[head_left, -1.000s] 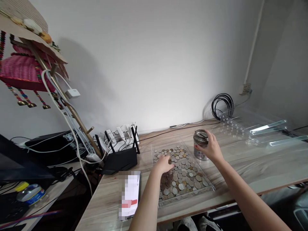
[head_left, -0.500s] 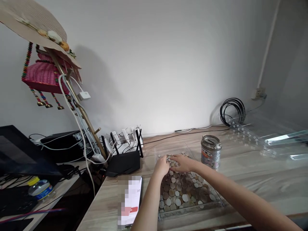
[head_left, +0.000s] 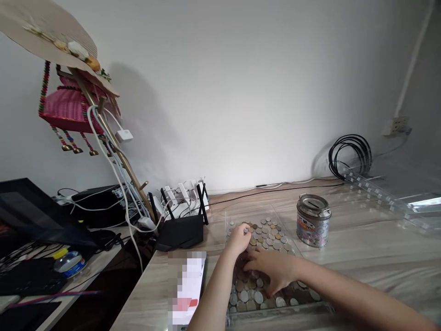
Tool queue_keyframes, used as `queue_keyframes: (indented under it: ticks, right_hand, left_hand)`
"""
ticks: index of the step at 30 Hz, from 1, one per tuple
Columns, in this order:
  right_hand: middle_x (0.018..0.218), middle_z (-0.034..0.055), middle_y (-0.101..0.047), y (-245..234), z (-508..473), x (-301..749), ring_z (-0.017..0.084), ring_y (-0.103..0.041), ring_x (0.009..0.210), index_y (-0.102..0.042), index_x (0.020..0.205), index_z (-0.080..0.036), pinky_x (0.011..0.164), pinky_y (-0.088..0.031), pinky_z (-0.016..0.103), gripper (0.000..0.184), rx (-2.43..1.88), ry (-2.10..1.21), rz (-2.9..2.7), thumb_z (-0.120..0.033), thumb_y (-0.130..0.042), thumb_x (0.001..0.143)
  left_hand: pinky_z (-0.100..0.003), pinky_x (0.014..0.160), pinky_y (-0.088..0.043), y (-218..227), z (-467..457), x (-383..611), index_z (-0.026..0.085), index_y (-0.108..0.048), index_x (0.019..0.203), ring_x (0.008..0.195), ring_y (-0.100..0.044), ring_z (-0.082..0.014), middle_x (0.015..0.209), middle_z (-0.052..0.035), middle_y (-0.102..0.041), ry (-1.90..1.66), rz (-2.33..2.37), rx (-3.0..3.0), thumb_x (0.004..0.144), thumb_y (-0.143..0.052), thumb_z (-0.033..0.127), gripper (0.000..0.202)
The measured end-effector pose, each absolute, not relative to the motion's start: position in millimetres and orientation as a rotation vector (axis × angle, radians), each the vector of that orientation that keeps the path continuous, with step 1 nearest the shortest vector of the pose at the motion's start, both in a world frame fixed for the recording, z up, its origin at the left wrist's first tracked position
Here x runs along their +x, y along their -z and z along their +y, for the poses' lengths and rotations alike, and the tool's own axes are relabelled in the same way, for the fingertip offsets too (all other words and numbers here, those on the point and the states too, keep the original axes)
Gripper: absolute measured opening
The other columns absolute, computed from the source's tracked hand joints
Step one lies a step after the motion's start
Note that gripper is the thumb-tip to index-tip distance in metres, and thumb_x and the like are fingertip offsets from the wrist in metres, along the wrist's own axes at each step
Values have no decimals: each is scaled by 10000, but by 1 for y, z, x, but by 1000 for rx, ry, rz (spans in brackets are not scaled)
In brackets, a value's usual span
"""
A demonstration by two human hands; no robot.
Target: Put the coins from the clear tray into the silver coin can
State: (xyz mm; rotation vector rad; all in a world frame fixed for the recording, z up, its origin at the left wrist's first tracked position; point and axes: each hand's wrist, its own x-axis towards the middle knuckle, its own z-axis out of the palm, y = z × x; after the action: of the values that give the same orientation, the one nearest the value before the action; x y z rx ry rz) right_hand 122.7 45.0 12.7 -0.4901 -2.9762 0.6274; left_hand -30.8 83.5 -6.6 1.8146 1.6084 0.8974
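Note:
Many silver and brassy coins (head_left: pixel 259 298) lie spread in a shallow clear plastic tray (head_left: pixel 280 312) on the wooden desk. Over the tray's left side, my left hand (head_left: pixel 240 238) has its fingers curled, with a coin at the fingertips. My right hand (head_left: pixel 275 269) is over the middle of the tray, fingers apart and pointing down at the coins; its palm hides some of them. To the right of the tray stands a metal tin (head_left: pixel 313 220) with a slotted lid and a wire handle.
Left of the tray are a phone (head_left: pixel 188 294) with a lit screen and a black router (head_left: pixel 181 232). A coiled black cable (head_left: pixel 349 156) leans on the wall, beside clear plastic panels (head_left: pixel 382 197). A capped bottle (head_left: pixel 69 264) stands at the far left.
My right hand has moved back toward me from the tray's far part, with its fingers spreading. My left hand stays near the left side. The view has shifted slightly.

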Motion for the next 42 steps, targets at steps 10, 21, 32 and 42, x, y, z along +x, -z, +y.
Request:
queue_keyframes:
  ticks: [10,21,32,42]
  right_hand:
    - [981,78,-471,-8,37,115,208,-462,816,-550,926,-160,627,-378,284,475,-749,-623,-2952,-374,-663,517]
    - [919,55,-505,-10,33,116,188,-470,791,-520,976,-159,580,-347,243,500,-664,-686,-2980,-256,-660,506]
    - [874,49,-529,-12,31,111,169,-466,770,-530,1000,-144,585,-349,229,521,-646,-812,-2942,-309,-651,522]
    - [630,-24,-559,-1,35,111,89,-482,571,-627,712,-150,506,-339,179,163,-552,-1058,-2965,-150,-575,557]
  left_hand:
    - [-310,856,-351,1,80,-25,192,-621,815,888,-533,-193,902,-58,-625,-848,1546,1768,678,-483,211,195]
    - [-301,806,-388,7,85,-26,187,-618,861,883,-545,-191,908,-64,-627,-804,1536,1869,698,-455,225,234]
    - [-272,790,-396,3,82,-25,175,-611,894,878,-548,-177,937,-72,-621,-769,1550,1867,712,-449,223,249]
    - [-252,653,-409,5,81,-25,172,-611,850,687,-549,-147,787,-52,-621,-767,1605,1848,705,-456,226,219]
